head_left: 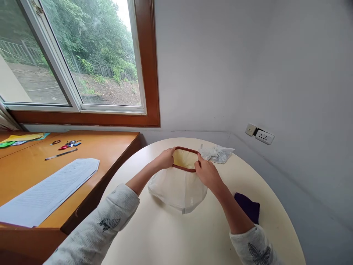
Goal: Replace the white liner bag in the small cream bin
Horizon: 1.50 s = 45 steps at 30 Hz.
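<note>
On the round table stands a small trash can, its brown rim ring [184, 169] on top and its yellowish inside showing. A translucent white trash bag [176, 189] lines it and hangs loosely down the outside, flaring out onto the tabletop. My left hand [165, 158] is closed on the left side of the rim. On the right side, my right hand [207, 171] grips the rim, with the thumb near the inner edge. The fingers under the rim are partly hidden.
A knotted clear plastic bag [217, 153] lies behind my right hand. Dark purple cloth [248, 208] rests beside my right forearm on the cream round table [154, 235]. The wooden desk [110, 143] at left holds papers [55, 191], a pen [61, 154] and keys [72, 143].
</note>
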Available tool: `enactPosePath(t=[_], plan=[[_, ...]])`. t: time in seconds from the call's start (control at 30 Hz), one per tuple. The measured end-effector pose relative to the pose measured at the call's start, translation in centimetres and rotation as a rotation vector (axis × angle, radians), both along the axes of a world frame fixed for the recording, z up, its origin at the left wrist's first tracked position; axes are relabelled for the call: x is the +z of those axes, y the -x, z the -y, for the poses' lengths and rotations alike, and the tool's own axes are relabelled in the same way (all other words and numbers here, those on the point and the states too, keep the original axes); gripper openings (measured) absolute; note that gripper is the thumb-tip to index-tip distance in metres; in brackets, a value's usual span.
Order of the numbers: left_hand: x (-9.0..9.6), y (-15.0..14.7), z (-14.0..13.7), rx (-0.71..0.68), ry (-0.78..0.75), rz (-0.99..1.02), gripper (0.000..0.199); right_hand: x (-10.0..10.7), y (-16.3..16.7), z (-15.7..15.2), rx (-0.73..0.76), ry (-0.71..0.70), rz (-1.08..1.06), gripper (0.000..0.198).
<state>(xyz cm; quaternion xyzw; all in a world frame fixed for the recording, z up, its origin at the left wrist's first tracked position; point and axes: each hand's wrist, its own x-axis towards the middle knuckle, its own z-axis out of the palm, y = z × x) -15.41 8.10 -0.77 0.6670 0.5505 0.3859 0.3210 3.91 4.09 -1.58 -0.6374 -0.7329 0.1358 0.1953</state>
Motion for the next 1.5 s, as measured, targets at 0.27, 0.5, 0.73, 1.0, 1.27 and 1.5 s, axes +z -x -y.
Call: enactPosePath(t=[0.27, 0.5, 0.73, 1.0, 1.27, 1.5], plan=[[0.4, -0.2, 0.0, 0.025, 0.005, -0.214, 0.051, -0.5, 0.0, 0.0, -0.014, 0.034, -0.083, 0.055], [0.4, 0.0, 0.5, -0.027, 0.008, -0.297, 0.051, -1.0, -0.4, -0.1, 0.007, 0.049, -0.214, 0.057], [1.2, 0.2, 0.6, -0.077, 0.023, -0.446, 0.050, -1.0, -1.4, -0.8, -0.029, 0.010, -0.222, 0.061], [1.7, -1.1, 2.6, -0.085, 0.051, -0.586, 0.057, -1.9, -1.8, -4.6, 0.159, -0.164, -0.313, 0.051], [0.8, -1.4, 2.6, -0.127, 0.088, -0.663, 0.058, -1.9, -1.5, -4.3, 0.288, -0.047, -0.246, 0.050], [0.6, -1.2, 2.6, -0.141, 0.089, -0.686, 0.066, -0.8, -1.3, -3.6, 0.279, -0.089, -0.026, 0.051]])
